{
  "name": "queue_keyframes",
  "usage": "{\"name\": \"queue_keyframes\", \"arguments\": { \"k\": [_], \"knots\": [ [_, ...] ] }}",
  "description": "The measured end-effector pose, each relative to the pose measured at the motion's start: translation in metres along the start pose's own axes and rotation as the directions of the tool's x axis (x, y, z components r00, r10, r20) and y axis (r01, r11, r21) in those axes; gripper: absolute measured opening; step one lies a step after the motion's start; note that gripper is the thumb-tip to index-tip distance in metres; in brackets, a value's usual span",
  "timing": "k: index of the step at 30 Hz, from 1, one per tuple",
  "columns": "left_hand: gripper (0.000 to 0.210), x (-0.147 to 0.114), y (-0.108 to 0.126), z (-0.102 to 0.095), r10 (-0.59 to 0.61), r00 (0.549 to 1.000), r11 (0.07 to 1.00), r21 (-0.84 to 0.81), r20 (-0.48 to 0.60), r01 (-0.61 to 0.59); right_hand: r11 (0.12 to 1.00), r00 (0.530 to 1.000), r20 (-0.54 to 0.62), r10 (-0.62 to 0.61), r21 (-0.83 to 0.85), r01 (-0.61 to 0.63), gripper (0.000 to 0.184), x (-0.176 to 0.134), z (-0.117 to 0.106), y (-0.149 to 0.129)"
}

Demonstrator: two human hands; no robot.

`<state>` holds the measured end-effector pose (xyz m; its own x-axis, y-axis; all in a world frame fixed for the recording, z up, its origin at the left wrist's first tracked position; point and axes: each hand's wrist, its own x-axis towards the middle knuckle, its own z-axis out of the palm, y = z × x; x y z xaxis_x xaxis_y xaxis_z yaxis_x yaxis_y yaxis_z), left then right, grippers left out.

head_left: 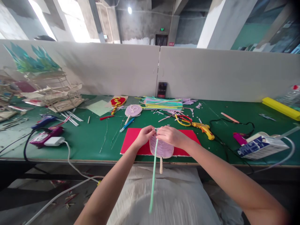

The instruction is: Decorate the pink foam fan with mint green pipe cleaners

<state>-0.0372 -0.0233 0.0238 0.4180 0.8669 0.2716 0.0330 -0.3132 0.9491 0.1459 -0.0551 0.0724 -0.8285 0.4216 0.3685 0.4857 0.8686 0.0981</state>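
Note:
My left hand (145,136) and my right hand (172,136) meet over a red board (131,140), both closed in a pinch. Between their fingertips is the upper end of a mint green pipe cleaner (154,178); its long tail hangs down past the table edge. Beneath my hands lies a lilac fan (164,151), apparently made of pipe cleaners, partly covered by my fingers. Its cream handle (161,165) sticks out towards me over the table's edge.
Behind the board lie a bundle of coloured pipe cleaners (161,102), a second lilac fan (133,110) and a blue pen (127,125). Scissors (181,120) and a yellow glue gun (203,128) are to the right. A power strip (48,136) and a wooden stick model (55,90) stand left.

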Motion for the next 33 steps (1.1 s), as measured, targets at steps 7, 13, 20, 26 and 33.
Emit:
{"name": "queue_keyframes", "arguments": {
  "k": [7,13,20,26,33],
  "knots": [
    [0.030,-0.002,-0.001,0.000,-0.025,0.998,0.999,0.039,0.062,0.022,0.899,0.989,-0.036,0.141,0.424,-0.113,0.019,0.014,0.000,-0.001],
    [0.033,-0.002,0.003,-0.001,0.025,0.986,0.999,0.024,0.162,-0.030,0.622,0.924,0.122,0.362,0.707,-0.337,0.013,0.018,-0.001,0.003],
    [0.031,-0.002,-0.001,0.001,-0.038,0.976,0.999,-0.012,0.213,0.041,0.371,0.842,0.157,0.517,0.845,-0.385,0.027,0.017,0.008,0.010],
    [0.030,-0.003,0.001,0.001,-0.031,0.976,0.998,-0.046,0.214,0.042,0.299,0.777,0.083,0.624,0.893,-0.335,0.025,0.013,0.025,0.008],
    [0.030,-0.002,0.000,0.000,0.001,0.985,1.000,0.002,0.171,-0.002,0.234,0.657,0.010,0.754,0.931,-0.282,0.028,0.010,0.036,-0.001]
  ]
}}
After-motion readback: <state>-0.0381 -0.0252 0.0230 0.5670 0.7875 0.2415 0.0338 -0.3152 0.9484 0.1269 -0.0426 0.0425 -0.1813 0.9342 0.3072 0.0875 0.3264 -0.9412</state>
